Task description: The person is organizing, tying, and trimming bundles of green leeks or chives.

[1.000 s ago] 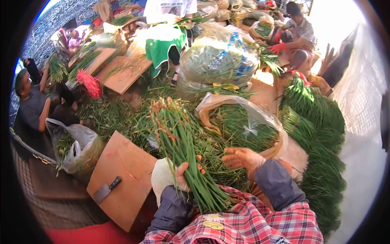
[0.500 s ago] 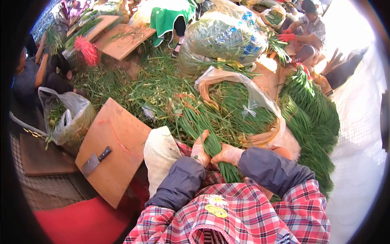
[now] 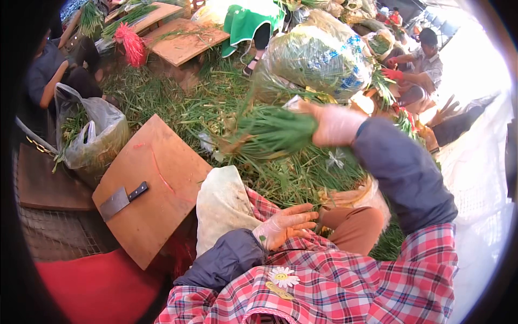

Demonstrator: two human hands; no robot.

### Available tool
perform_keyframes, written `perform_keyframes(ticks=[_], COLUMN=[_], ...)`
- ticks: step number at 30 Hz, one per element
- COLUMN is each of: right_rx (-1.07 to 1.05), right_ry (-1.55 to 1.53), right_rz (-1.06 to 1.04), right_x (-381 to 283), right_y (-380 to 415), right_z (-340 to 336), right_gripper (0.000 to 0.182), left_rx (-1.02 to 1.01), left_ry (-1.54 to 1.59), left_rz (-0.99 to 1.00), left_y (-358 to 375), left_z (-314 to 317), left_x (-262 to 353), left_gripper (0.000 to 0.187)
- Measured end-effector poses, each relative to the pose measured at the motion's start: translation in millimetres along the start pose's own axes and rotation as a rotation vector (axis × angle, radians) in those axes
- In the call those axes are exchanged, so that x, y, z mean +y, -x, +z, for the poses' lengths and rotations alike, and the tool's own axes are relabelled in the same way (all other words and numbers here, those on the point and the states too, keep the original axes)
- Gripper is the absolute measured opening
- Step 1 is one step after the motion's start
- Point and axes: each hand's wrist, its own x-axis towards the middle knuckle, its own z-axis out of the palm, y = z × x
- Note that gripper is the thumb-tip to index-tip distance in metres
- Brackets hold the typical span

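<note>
My right hand [image 3: 339, 125], in a thin clear glove, is wrapped round the end of a bunch of long green stalks [image 3: 272, 131]. Held out in front of me, the bunch points left over the heap of loose greens and is blurred. Low over my lap, my left hand [image 3: 286, 227] has its fingers spread and nothing in them. A small green scrap sticks to its glove. Beneath the raised bunch lies an opened plastic bag [image 3: 356, 197] of greens, partly hidden by my right arm.
To the left, a cleaver [image 3: 116, 204] rests on a wooden board [image 3: 156, 216]. Beyond it stands a plastic bag [image 3: 100, 143] of greens beside a seated person [image 3: 48, 70]. A large stuffed bag [image 3: 318, 59] and a person in red gloves [image 3: 426, 65] are farther back.
My left hand has let go of the bunch. My right hand has lifted it up and forward, turning it sideways. The view has shifted slightly.
</note>
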Motion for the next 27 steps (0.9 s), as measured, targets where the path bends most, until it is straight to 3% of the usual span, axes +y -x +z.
perform_keyframes(ticks=[2, 3, 6, 7, 10, 12, 14, 16, 17, 18, 22, 23, 26, 27], right_rx=[0.099, 0.146, 0.141, 0.237, 0.161, 0.176, 0.211, 0.391, 0.386, 0.381, 0.439, 0.442, 0.456, 0.43], right_ry=[-0.391, 0.048, 0.219, 0.129, 0.38, 0.406, 0.465, 0.506, 0.555, 0.603, 0.162, 0.065, -0.144, -0.192], right_rz=[-0.042, -0.047, 0.077, 0.017, 0.118, 0.182, 0.177, 0.045, 0.069, 0.093, -0.047, -0.084, -0.246, -0.299], right_x=[-6.2, 25.8, 22.1, 14.8, 4.2, 4.8, 4.3, 22.6, 13.4, 0.8, -2.6, -4.1, -0.3, 0.5], right_y=[-4.9, -36.1, -37.3, -33.4, -23.9, -14.8, -0.5, 0.4, 13.3, 25.8, 50.3, 61.8, 85.3, 91.1], right_z=[-18.6, -7.3, -11.4, -22.7, -33.1, -29.3, -9.0, 43.2, 66.2, 91.1, 197.2, 211.1, 263.2, 264.3], right_gripper=[0.073, 0.073, 0.073, 0.073, 0.072, 0.061, 0.05, 0.068, 0.065, 0.063, 0.058, 0.058, 0.055, 0.052], left_rx=[-0.057, -0.07, -0.124, -0.116, -0.124, -0.178, -0.147, -0.028, 0.026, 0.021, 0.048, 0.2, 0.065, 0.232], left_ry=[0.021, 0.035, 0.002, -0.014, -0.063, -0.057, -0.036, 0.061, 0.099, 0.222, 0.551, 0.518, 0.458, 0.517], left_rz=[0.028, 0.04, 0.079, 0.078, 0.082, 0.112, 0.165, 0.199, 0.222, 0.191, 0.265, 0.184, 0.012, 0.037], left_y=[4.2, 8.0, 8.1, 10.2, 13.9, 13.6, 3.0, -6.0, -9.0, -18.1, -35.9, -32.5, -14.7, -11.9], left_z=[7.0, 10.3, 22.4, 28.1, 48.0, 60.8, 54.2, 43.3, 35.6, 19.2, -28.2, -43.1, -43.6, -32.5], left_x=[3.8, 5.8, 33.3, 39.6, 50.4, 52.3, 50.9, 48.8, 46.3, 42.4, 2.1, -11.3, -22.6, -25.4], left_gripper=[0.064, 0.063, 0.061, 0.061, 0.062, 0.064, 0.083, 0.094, 0.093, 0.081, 0.046, 0.047, 0.061, 0.055])
